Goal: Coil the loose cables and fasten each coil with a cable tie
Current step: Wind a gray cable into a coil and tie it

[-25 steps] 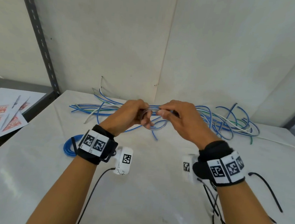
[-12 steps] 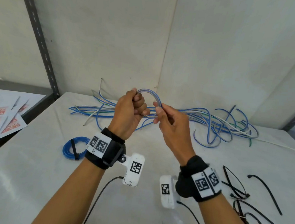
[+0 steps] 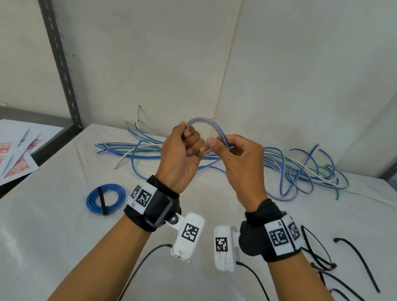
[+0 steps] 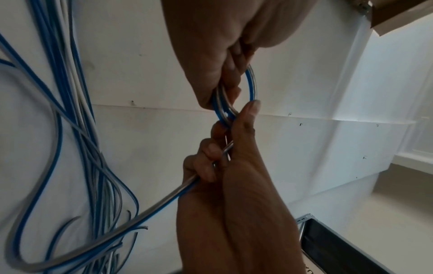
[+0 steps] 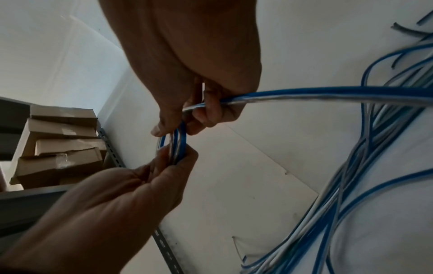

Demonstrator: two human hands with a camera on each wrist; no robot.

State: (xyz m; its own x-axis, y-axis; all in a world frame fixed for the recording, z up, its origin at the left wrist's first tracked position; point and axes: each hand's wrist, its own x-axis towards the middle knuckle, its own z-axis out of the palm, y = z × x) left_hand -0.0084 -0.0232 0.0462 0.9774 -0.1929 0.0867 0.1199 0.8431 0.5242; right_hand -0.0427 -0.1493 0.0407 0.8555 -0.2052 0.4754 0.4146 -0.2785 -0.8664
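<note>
A flat blue-and-clear twin cable arches in small stacked loops above the white table, gripped in the curled left hand and pinched by the right hand

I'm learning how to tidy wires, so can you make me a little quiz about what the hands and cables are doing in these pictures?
1. True or false: the left hand grips the cable loop.
2. What does the right hand do? A) rests flat on the table B) feeds cable into the loop C) picks up a tie
3. What fastens the blue coil lying on the table?

Key: 1 true. 2 B. 3 a black cable tie.
</note>
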